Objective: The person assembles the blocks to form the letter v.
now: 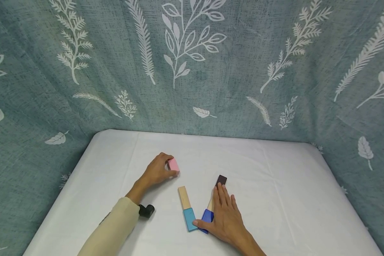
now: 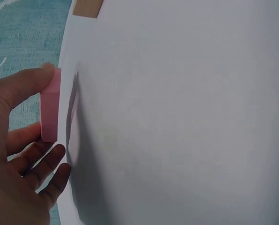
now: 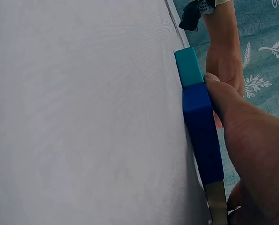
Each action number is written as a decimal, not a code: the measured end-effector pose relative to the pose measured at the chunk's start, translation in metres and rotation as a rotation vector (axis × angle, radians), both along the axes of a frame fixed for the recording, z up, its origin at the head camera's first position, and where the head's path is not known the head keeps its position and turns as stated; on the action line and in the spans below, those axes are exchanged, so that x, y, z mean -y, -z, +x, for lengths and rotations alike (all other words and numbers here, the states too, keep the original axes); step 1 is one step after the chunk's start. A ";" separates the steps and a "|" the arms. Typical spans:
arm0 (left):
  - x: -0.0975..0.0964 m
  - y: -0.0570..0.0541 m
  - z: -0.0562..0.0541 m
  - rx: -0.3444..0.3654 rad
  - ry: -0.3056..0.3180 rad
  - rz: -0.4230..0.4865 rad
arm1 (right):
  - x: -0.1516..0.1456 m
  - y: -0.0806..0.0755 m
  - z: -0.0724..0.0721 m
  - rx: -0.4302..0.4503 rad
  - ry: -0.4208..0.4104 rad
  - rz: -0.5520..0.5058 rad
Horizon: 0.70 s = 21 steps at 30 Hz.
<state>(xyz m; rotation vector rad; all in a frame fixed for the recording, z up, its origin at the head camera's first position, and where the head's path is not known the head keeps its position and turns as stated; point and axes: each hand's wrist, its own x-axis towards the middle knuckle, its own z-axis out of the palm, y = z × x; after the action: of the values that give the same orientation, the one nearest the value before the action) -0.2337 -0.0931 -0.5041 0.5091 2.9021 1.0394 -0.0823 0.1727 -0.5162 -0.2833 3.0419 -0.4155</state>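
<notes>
My left hand (image 1: 156,171) pinches a pink block (image 1: 174,165) between thumb and fingers, toward the back of the white table. The left wrist view shows the same pink block (image 2: 49,112) on edge, thumb on one end. My right hand (image 1: 225,218) lies with straight fingers over a line of blocks. Its fingertips touch a dark brown block (image 1: 222,179); the thumb reaches the joint between a dark blue block (image 1: 207,215) and a light blue block (image 1: 189,219). A pale wooden block (image 1: 210,205) is mostly hidden under the hand. Another wooden block (image 1: 184,197) extends from the light blue one.
The blocks form a V shape on the white cloth-covered table (image 1: 291,206). A black wrist device (image 1: 146,211) sticks out by the left sleeve (image 1: 115,222). A grey-green curtain (image 1: 227,96) with white leaf prints hangs behind and at the sides.
</notes>
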 end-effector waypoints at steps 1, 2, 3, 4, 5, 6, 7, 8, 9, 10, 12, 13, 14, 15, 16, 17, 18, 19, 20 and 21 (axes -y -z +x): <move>-0.001 0.000 0.001 0.004 0.006 -0.004 | 0.000 0.000 0.000 -0.001 -0.001 -0.001; -0.002 -0.001 0.002 0.008 0.011 -0.004 | 0.000 0.000 0.000 -0.001 -0.001 -0.002; -0.003 -0.001 0.003 0.010 0.016 -0.005 | 0.000 0.000 0.000 -0.001 -0.001 -0.003; -0.003 -0.001 0.005 0.014 0.019 -0.009 | 0.000 0.000 0.000 -0.002 -0.001 -0.002; -0.004 -0.001 0.006 0.019 0.024 -0.011 | -0.001 0.000 0.000 -0.003 -0.001 -0.003; -0.005 -0.002 0.007 0.019 0.027 -0.011 | -0.001 0.000 0.000 -0.002 -0.001 -0.002; -0.006 -0.002 0.009 0.022 0.030 -0.014 | 0.000 0.000 0.000 -0.002 -0.001 -0.003; -0.007 -0.002 0.010 0.022 0.033 -0.015 | 0.000 0.000 0.000 -0.001 -0.001 -0.002; -0.008 -0.003 0.011 0.021 0.036 -0.018 | 0.000 0.000 0.000 0.000 -0.001 0.000; -0.009 -0.003 0.013 0.020 0.039 -0.021 | -0.001 0.000 0.000 -0.002 -0.003 0.000; -0.010 -0.003 0.015 0.011 0.049 -0.026 | -0.001 0.000 -0.001 -0.006 -0.006 0.001; -0.011 -0.003 0.017 0.008 0.053 -0.030 | -0.001 0.000 -0.001 -0.009 -0.007 0.000; -0.012 -0.004 0.018 0.006 0.057 -0.032 | -0.001 0.000 -0.001 -0.009 -0.009 0.000; -0.012 -0.004 0.020 0.004 0.061 -0.037 | -0.001 0.000 -0.001 -0.009 -0.009 -0.003; -0.013 -0.004 0.021 0.002 0.064 -0.039 | -0.001 0.000 -0.001 -0.009 -0.010 -0.006; -0.014 -0.004 0.023 0.001 0.065 -0.042 | -0.001 0.000 -0.001 -0.007 -0.011 -0.007; -0.014 -0.004 0.024 0.001 0.066 -0.048 | -0.001 0.000 -0.001 -0.005 -0.011 -0.006; -0.014 -0.003 0.025 -0.003 0.068 -0.051 | -0.001 0.000 -0.001 -0.002 -0.010 -0.008; -0.015 -0.003 0.026 -0.005 0.070 -0.055 | -0.001 0.000 -0.001 0.001 -0.010 -0.008; -0.015 -0.003 0.027 -0.009 0.073 -0.056 | -0.001 0.000 -0.001 -0.003 -0.009 -0.009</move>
<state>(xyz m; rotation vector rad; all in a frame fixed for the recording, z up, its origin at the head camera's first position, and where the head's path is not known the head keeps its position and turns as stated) -0.2069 -0.0782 -0.5014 0.6135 2.8867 0.9467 -0.0833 0.1733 -0.5160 -0.2986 3.0407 -0.4290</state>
